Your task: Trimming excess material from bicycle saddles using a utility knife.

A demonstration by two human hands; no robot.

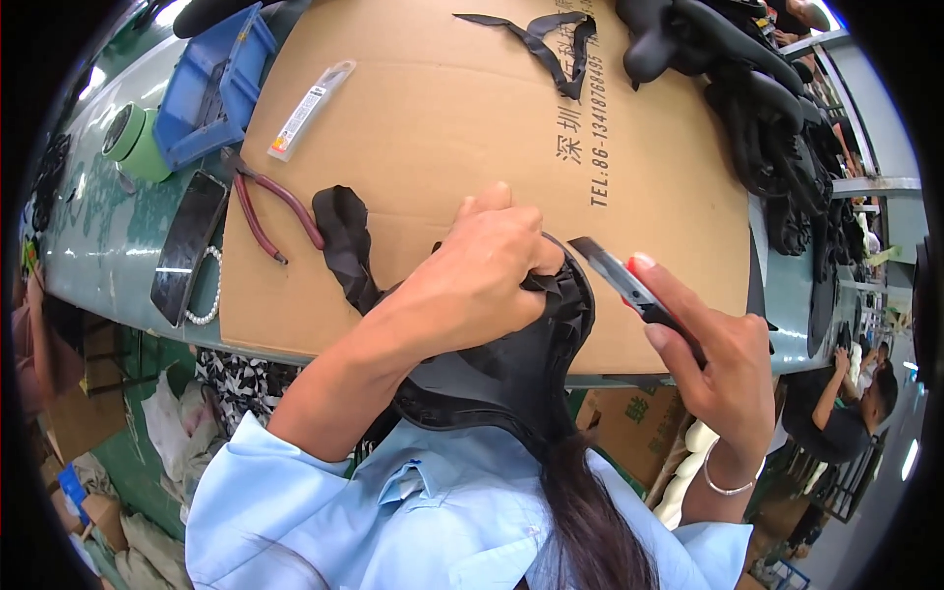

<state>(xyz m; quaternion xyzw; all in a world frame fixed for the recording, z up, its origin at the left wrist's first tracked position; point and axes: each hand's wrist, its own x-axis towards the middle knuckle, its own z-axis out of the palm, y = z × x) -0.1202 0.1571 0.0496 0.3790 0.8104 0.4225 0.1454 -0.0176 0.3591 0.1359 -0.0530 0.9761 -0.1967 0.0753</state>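
Observation:
A black saddle (492, 379) lies upturned against my body at the table edge, its black covering folded in over the rim. My left hand (482, 265) is closed on a loose edge of this covering near the saddle's far end. Out from beside it hangs a strip of black material (342, 231), lying on the cardboard. In my right hand (713, 364) is a utility knife (629, 285), its blade out and pointing up and left, apart from the saddle.
A cardboard sheet (413, 128) covers the table. Red-handled pliers (270, 211), a clear plastic case (310, 110), a phone (189, 246), a blue bin (211, 88) and a green container (138, 143) stand left. Black scraps (560, 44) lie far; black saddles (752, 103) pile right.

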